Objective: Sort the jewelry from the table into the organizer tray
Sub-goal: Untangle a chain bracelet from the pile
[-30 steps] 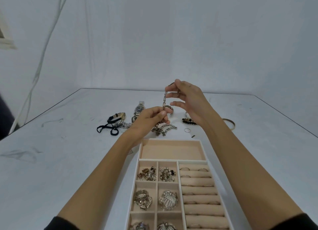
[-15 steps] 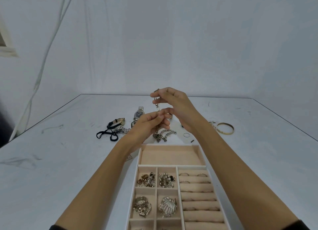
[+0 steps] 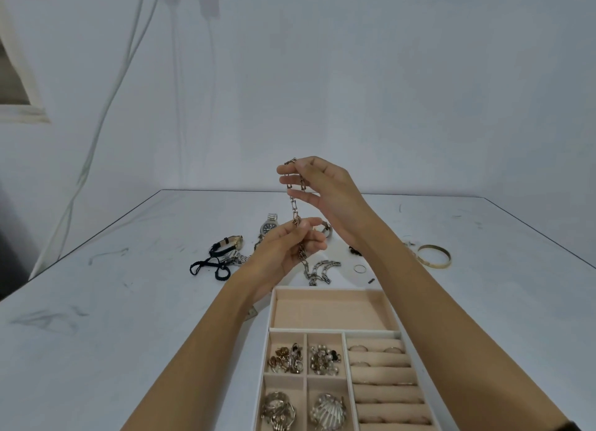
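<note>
A metal link chain [image 3: 293,206] hangs stretched between my two hands above the table. My right hand [image 3: 317,185] pinches its upper end with curled fingers. Lower down, my left hand [image 3: 287,248] pinches the chain, whose tail drops below my fingers. The beige organizer tray [image 3: 335,290] lies in front of me; its wide far compartment is bare. Small square compartments hold earrings [image 3: 287,358] and brooches [image 3: 327,409], and ring rolls [image 3: 380,361] fill the right side.
On the white table beyond the tray lie a silver watch [image 3: 269,225], a gold watch with black strap [image 3: 227,243], a black cord [image 3: 209,267], a silver bracelet [image 3: 322,271], a small ring [image 3: 359,268] and a gold bangle [image 3: 433,256].
Both hands rose a little with the chain. The right hand lifted away from the left, so the chain between them now hangs longer and straighter.
</note>
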